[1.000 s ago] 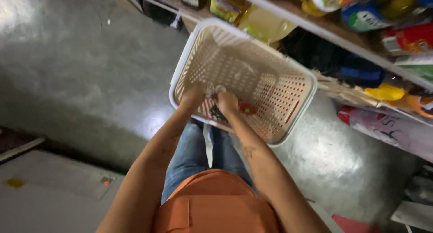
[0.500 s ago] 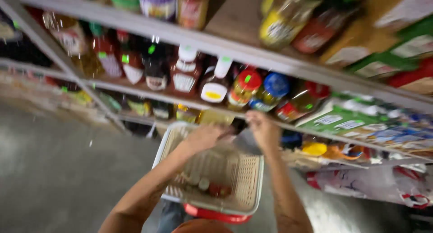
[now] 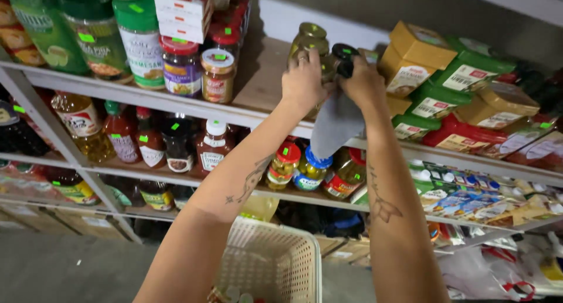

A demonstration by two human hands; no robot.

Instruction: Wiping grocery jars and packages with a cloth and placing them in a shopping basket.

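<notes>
Head view: left hand (image 3: 303,83) wrapped around a gold-lidded glass jar (image 3: 309,45) on the upper shelf (image 3: 267,83), at 12 o'clock. Right hand (image 3: 365,83) just beside, fingers closed on a black-lidded jar (image 3: 343,53) and grey cloth (image 3: 335,124). White basket (image 3: 275,262) at 6 o'clock.

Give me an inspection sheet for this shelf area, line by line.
Surface: wooden shelf on a metal rack, packed with groceries.
Job's things: glass jar with gold lid under the left hand; dark-lidded jar at the right hand; grey cloth hanging below both hands.
Clutter: sauce bottles, boxes, white basket below.
Grippers: left fingers curled on the glass jar; right fingers around the dark-lidded jar with the cloth.
Cables: nothing seen.
Surroundings: grey floor.
</notes>
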